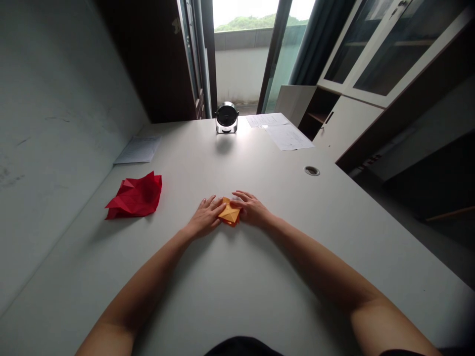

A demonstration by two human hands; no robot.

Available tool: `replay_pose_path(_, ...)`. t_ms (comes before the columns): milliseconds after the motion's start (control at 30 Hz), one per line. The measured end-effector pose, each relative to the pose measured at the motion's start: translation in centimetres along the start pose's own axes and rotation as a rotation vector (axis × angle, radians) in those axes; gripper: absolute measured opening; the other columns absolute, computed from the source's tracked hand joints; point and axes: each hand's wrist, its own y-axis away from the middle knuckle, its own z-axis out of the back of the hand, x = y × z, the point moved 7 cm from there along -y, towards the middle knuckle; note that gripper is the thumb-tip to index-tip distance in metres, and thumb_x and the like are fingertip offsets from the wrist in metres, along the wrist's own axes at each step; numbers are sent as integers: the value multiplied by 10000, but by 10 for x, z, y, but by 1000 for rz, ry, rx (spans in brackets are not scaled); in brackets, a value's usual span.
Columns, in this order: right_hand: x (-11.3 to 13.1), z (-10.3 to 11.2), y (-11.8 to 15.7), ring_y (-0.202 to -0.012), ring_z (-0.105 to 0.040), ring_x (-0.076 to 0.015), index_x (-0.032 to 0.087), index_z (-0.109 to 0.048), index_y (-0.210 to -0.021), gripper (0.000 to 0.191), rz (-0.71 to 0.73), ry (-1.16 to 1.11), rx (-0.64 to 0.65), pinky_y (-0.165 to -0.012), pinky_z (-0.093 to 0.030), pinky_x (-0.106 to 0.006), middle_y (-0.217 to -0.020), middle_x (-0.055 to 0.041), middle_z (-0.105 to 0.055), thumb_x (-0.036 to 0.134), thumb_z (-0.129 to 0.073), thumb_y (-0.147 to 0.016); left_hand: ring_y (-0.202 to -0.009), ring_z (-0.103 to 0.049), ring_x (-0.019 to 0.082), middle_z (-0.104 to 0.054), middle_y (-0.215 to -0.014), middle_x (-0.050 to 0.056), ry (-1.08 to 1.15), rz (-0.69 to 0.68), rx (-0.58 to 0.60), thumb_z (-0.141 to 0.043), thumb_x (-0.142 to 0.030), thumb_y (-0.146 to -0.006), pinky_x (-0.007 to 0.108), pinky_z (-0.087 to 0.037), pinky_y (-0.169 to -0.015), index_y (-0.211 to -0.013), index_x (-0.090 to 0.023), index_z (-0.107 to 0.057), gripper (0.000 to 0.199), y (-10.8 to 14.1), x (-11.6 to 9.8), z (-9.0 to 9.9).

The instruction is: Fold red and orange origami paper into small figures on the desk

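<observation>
A small piece of folded orange paper (230, 213) with layered flaps and crossing creases lies on the white table in front of me. From the left, my left hand (205, 216) presses its thumb onto the paper, and its fingers hold that edge. My right hand (253, 207) grips the opposite edge, its fingers curled around the top right corner. Parts of the paper's sides are hidden under the fingers. To the left lies a crumpled, creased red sheet of paper (136, 197), apart from both hands.
A small round black fan or lamp on a stand (226, 117) is at the table's far end. White printed sheets (288, 136) lie to its right, and another pale sheet (138, 149) rests by the left wall. A cable hole (311, 171) is set near the right edge.
</observation>
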Motion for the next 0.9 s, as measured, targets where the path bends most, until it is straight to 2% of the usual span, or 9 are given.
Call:
replay_pose_path(100,5,2,1,-1416,-418,-313,253,-645,-1301,487,58,1,41,-1129,-375,-524,-1482,-127,-516,324,-728,-826,-1545,-125,308,-240,-1657,56,-16,10,49,-451,-454,-985,561,-102,-1234,-1578,-295,-265,642,2,1,-9)
replay_pose_path(167,10,6,2,-1410,-427,-305,262,-657,-1278,463,99,-25,38,-1126,-381,-515,-1455,-121,-546,375,-737,-836,-1548,-114,307,-210,-1665,63,-16,32,53,-423,-530,-985,556,-81,-1237,-1594,-284,-216,688,2,4,-12)
replay_pose_path(333,17,14,-1,-1203,-601,-239,270,-705,-1176,263,147,-36,36,-1047,-450,-445,-1254,-79,-690,251,-624,-926,-1549,-106,317,-167,-1669,91,-3,83,44,-373,-673,-950,540,-47,-1239,-1605,-233,-181,812,3,7,-9)
replay_pose_path(400,19,13,-2,-1129,-635,-226,267,-712,-1163,259,149,-24,53,-1019,-463,-426,-1207,-78,-709,227,-593,-937,-1548,-118,313,-163,-1668,101,1,76,39,-376,-692,-939,534,-35,-1240,-1608,-222,-168,843,3,7,-6)
replay_pose_path(500,20,12,-1,-1121,-637,-235,263,-709,-1174,278,141,-11,56,-1011,-467,-425,-1204,-86,-708,226,-600,-921,-1546,-140,294,-159,-1668,108,5,41,31,-371,-678,-950,523,-36,-1241,-1609,-219,-151,832,4,5,-5)
replay_pose_path(700,22,16,-1,-1153,-628,-216,253,-682,-1195,280,114,-96,60,-1003,-489,-377,-1283,-83,-665,262,-564,-940,-1535,-187,273,-267,-1646,83,22,47,45,-325,-572,-1007,520,-84,-1238,-1569,-253,-288,647,1,7,-5)
replay_pose_path(900,25,22,-4,-1169,-597,-214,251,-716,-1072,269,118,-138,86,-1037,-450,-401,-1192,-68,-700,330,-464,-1018,-1420,-389,239,-494,-1506,58,121,74,-77,-348,-448,-1028,487,-200,-1218,-1361,-271,-546,426,-3,7,14)
